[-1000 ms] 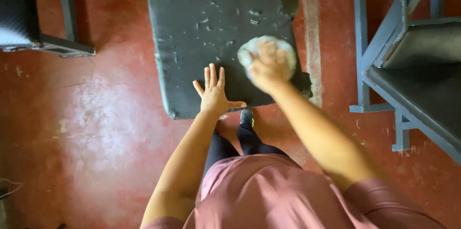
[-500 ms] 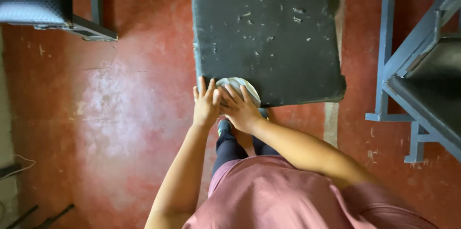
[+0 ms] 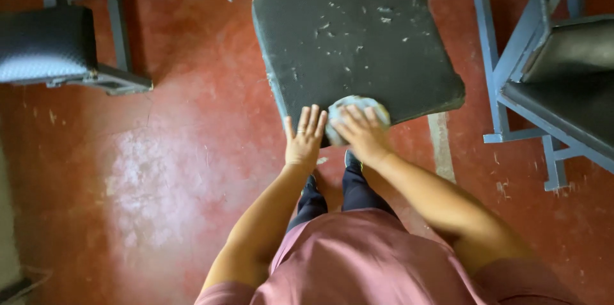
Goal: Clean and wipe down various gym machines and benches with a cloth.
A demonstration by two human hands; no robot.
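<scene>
Right hand pressing crumpled pale cloth on near edge of worn black padded bench seat; left hand flat beside. Risk: cloth snagging torn padding, slipping off.

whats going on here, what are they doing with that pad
A person in a pink shirt leans over a worn black seat pad on a red floor. The right hand presses a balled pale cloth against the pad's near edge. The left hand lies flat with fingers spread on the same edge, right beside the cloth. The pad's surface is scuffed with small tears. Blue-grey metal frames with dark pads stand to the right, and another bench to the left.
</scene>
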